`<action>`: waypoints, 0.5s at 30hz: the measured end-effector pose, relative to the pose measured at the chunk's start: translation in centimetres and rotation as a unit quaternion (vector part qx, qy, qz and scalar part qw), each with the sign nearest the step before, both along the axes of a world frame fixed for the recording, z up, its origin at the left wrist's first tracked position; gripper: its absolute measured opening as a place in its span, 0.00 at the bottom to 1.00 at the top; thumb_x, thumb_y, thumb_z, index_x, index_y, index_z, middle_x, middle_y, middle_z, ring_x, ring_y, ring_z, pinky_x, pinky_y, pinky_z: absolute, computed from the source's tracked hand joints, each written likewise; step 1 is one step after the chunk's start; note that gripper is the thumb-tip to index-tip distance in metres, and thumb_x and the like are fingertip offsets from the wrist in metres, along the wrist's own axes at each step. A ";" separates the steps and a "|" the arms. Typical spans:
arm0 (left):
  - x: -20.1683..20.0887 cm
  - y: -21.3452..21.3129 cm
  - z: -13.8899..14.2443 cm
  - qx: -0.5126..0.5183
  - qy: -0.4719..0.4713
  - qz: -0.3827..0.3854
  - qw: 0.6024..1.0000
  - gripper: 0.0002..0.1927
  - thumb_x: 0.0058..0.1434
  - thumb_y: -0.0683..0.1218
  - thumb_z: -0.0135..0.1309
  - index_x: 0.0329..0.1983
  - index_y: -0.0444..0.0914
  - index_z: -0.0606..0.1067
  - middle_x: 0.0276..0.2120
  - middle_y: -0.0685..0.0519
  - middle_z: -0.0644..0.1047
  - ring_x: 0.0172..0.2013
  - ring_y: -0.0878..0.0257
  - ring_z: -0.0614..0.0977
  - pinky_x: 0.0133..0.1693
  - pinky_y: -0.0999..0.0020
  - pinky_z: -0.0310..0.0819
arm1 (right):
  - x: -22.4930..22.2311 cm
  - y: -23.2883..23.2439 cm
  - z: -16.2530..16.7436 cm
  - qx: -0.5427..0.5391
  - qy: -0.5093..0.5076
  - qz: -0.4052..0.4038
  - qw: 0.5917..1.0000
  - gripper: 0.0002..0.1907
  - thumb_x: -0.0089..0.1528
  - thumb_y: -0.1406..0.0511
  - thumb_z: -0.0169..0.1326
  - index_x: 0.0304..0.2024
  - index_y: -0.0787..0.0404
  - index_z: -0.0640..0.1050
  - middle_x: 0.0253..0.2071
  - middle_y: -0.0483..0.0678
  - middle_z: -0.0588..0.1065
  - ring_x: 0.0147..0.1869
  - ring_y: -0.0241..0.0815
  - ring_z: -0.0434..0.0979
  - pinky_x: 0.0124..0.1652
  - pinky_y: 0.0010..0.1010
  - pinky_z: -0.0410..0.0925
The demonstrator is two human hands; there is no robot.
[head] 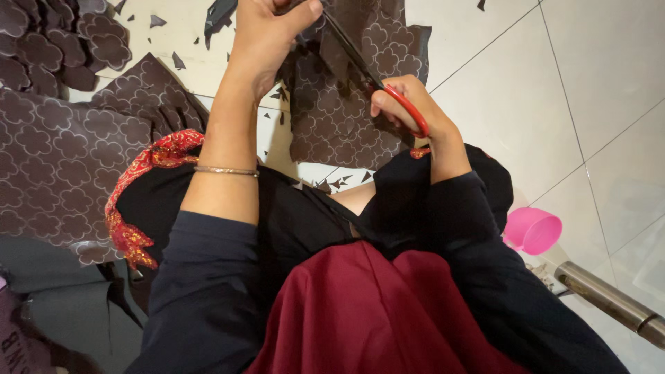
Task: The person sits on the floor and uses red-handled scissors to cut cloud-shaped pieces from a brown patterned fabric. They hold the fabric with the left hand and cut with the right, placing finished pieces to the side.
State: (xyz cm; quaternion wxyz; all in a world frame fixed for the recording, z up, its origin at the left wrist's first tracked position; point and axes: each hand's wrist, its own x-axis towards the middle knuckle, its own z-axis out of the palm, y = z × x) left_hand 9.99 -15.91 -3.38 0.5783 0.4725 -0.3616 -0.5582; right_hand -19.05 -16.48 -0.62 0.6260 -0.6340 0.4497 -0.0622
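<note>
Two hands are being used: patterned brown sheet (346, 104) gripped by left hand (267, 34), red-handled scissors (388, 90) (blades angled up-left toward it) clasped by right hand (409, 104).

No packages, labels, signs or screens are to be seen in the head view; nothing with a wrapper, tag or display is shown anywhere in it
</note>
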 end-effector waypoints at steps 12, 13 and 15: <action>0.1 -0.2 -1.2 0.091 0.077 0.057 0.991 0.02 0.64 0.39 0.59 0.36 0.33 0.79 0.30 0.53 0.82 0.26 0.67 0.81 0.30 0.73 0.77 | 0.3 -0.2 0.4 0.005 0.026 0.002 1.000 0.25 0.63 0.46 0.56 0.34 0.62 0.80 0.28 0.45 0.78 0.33 0.34 0.80 0.34 0.23 0.71; 0.3 -0.3 -1.5 0.096 0.066 0.079 0.990 0.03 0.64 0.38 0.59 0.38 0.32 0.79 0.31 0.53 0.81 0.27 0.67 0.81 0.31 0.72 0.78 | 0.1 -0.2 0.3 -0.003 0.007 0.000 1.000 0.25 0.64 0.46 0.56 0.35 0.63 0.80 0.30 0.45 0.79 0.34 0.34 0.80 0.37 0.23 0.71; 0.4 -0.4 -1.9 0.102 0.048 0.109 0.988 0.07 0.64 0.37 0.60 0.43 0.31 0.76 0.35 0.52 0.81 0.31 0.68 0.82 0.32 0.72 0.80 | 0.0 -0.3 0.0 -0.019 -0.033 -0.002 0.999 0.25 0.67 0.47 0.55 0.38 0.64 0.80 0.33 0.44 0.80 0.38 0.34 0.80 0.42 0.23 0.73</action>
